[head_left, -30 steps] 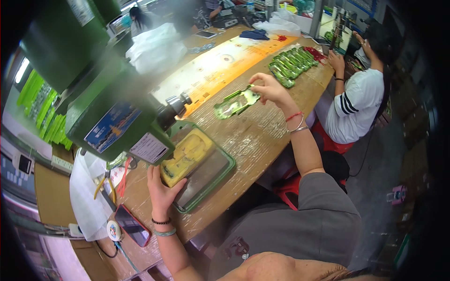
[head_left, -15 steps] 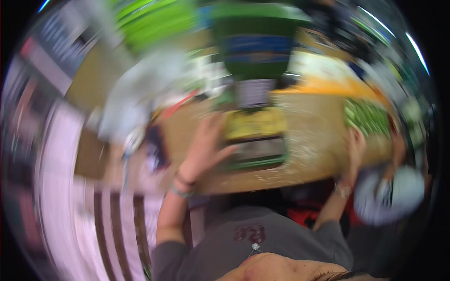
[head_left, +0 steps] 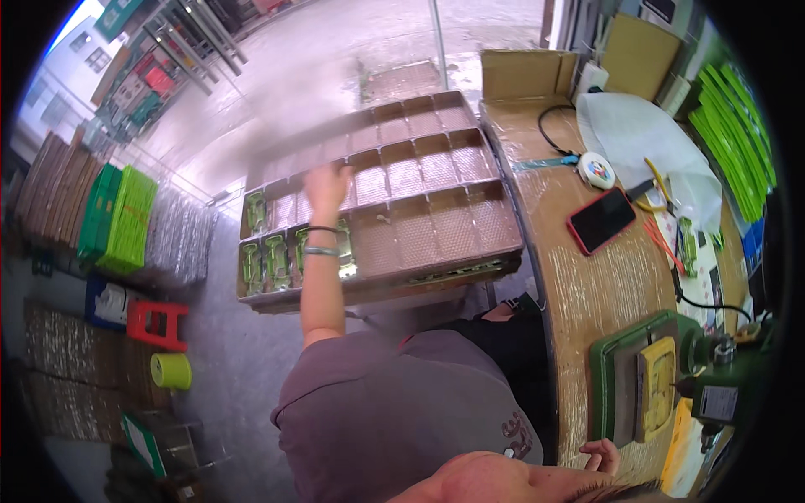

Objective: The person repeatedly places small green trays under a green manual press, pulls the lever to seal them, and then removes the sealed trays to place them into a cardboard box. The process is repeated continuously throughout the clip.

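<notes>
My left hand (head_left: 329, 186) reaches over a cardboard tray divided into compartments (head_left: 444, 220), at its middle row. Its fingers curl downward there; whatever they hold is hidden. Green pieces with cut-out shapes (head_left: 277, 261) stand in several compartments at the tray's left, and my left forearm covers part of that row. My right hand (head_left: 601, 457) is at the workbench's near edge on the lower right, fingers loosely bent and apart, with nothing visible in them. Closest to it is a green machine base (head_left: 616, 369) bearing a yellow block (head_left: 656, 390).
On the workbench (head_left: 579, 310) lie a red-edged phone (head_left: 600, 220), a round white tape measure (head_left: 595, 169), pliers (head_left: 658, 189) and white wrapping sheet (head_left: 620, 126). Left on the floor are a red stool (head_left: 158, 325), a yellow-green bucket (head_left: 171, 370) and stacked green crates (head_left: 126, 218).
My view has swung left from the machine to the compartment tray. My left hand has left the machine's side for the tray. My right hand is no longer at the pile of green pieces.
</notes>
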Available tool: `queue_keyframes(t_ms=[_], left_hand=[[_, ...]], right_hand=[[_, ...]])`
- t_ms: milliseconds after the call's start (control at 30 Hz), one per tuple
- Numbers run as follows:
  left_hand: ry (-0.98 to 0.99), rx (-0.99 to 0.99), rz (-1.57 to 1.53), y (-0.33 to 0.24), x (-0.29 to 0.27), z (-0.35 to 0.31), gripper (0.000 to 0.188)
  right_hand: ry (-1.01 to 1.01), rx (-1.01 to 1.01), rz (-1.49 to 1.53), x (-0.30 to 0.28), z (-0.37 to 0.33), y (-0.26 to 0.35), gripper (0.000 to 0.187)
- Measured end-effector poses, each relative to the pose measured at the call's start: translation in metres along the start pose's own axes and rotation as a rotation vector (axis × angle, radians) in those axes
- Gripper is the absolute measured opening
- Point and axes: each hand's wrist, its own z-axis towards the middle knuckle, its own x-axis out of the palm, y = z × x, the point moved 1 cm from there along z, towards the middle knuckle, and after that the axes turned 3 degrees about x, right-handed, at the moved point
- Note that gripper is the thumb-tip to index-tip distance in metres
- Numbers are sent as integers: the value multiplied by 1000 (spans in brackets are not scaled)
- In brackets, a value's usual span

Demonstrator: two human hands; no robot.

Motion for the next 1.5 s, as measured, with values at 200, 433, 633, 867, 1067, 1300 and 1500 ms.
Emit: queue_keyframes(t_ms=[200,433,633,867,1067,1300,1500], left_hand=[[-68,-326,395,243,70,40,34],[-165,-235,209,227,77,103,25],[-60,123,-871,2,22,64,23],[760,569,-1537,-241,-5,-140,8],[1407,481,-1842,-323,-23,-243,5],[1124,1249,-1151,-325,-68,-228,53],[573,1976,-784,-348,-80,-229,94]], right_hand=[[-248,-19,37,76,42,116,20],[-309,95,77,85,56,145,15],[-115,-36,86,109,88,160,19],[-222,-303,-88,165,129,150,58],[-543,-170,-154,162,118,137,63],[-658,241,254,114,83,142,43],[-506,219,586,101,90,133,39]])
